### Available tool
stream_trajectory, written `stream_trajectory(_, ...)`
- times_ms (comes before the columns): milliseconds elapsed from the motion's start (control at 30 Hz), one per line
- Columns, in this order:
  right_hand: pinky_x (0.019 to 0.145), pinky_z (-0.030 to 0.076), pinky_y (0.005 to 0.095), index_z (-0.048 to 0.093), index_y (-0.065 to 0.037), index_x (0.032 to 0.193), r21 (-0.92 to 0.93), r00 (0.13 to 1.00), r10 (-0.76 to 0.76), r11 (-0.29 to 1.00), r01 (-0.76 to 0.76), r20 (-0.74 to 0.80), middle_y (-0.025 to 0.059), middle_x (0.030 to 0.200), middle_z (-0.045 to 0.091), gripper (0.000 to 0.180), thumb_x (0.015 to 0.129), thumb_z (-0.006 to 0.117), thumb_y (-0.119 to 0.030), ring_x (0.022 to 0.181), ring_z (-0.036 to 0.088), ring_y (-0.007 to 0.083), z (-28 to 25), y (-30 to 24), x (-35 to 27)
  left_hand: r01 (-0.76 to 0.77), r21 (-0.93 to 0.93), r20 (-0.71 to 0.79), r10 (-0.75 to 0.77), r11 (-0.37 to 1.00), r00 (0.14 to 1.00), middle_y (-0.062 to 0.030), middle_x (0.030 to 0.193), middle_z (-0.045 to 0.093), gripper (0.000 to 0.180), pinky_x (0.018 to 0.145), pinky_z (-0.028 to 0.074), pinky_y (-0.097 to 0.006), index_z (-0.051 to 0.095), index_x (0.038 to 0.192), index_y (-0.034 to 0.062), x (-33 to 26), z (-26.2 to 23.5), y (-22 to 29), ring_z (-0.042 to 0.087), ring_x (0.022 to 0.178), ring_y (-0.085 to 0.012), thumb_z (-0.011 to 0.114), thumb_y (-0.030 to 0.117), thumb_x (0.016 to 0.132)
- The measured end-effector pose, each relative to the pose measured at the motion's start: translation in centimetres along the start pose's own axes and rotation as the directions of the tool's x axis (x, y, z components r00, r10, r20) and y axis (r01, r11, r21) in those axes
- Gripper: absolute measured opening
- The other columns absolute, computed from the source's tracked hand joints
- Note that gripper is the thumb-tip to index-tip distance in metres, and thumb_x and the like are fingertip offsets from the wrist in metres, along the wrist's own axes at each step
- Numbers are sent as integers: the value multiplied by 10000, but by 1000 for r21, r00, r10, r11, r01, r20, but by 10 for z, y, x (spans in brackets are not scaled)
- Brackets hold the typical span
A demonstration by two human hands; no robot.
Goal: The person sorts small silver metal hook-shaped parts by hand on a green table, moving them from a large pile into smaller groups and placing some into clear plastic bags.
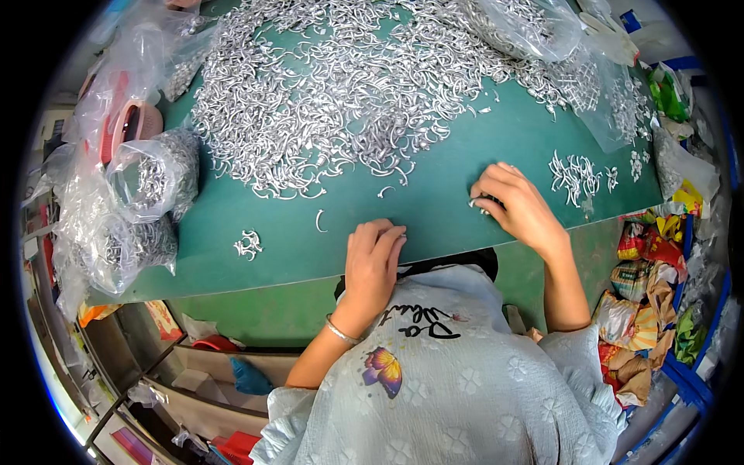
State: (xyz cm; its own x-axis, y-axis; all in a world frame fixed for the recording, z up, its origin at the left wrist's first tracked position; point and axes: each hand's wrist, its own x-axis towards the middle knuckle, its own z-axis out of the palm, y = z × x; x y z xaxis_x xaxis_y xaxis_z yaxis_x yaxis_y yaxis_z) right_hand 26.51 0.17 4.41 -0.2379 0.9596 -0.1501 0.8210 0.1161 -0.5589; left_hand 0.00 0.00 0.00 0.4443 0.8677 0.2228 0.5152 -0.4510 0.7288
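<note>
Hands over a green table [465, 155] strewn with curved silver metal pieces. Left hand [373, 260] palm down at the near table edge, fingers curled loosely together, grip hidden, contents impossible to tell. Right hand [515, 205] farther out, fingertips pinched on a few small metal pieces [479, 204]. Big heap of the same pieces [341, 85] beyond both hands; small sorted cluster [575, 177] just right of the right hand, another small cluster [248, 245] left, single loose piece [318, 221] between. Clear bags of pieces [147, 201] along the left edge.
</note>
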Motion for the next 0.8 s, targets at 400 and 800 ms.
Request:
stream_trajectory(400,770,437,400,588,-35,905,-175,895,-289,954,242,-339,98,920,534,173,783,693,-98,892,537,299,57,-29,69,-40,23,-45,41,999,998,-81,968,581,238,719,397,-358,649,1012,27,-1,2,-4,548,853,-258,691,-15,782)
stream_trajectory(800,776,488,388,629,-9,967,297,974,-157,934,200,-162,116,937,624,187,799,702,-44,871,599,320,31,-36,36,-45,-2,-76,45,999,996,-124,1046,585,248,830,437,-375,634,1021,23,0,5,2,555,948,-312,696,-20,785)
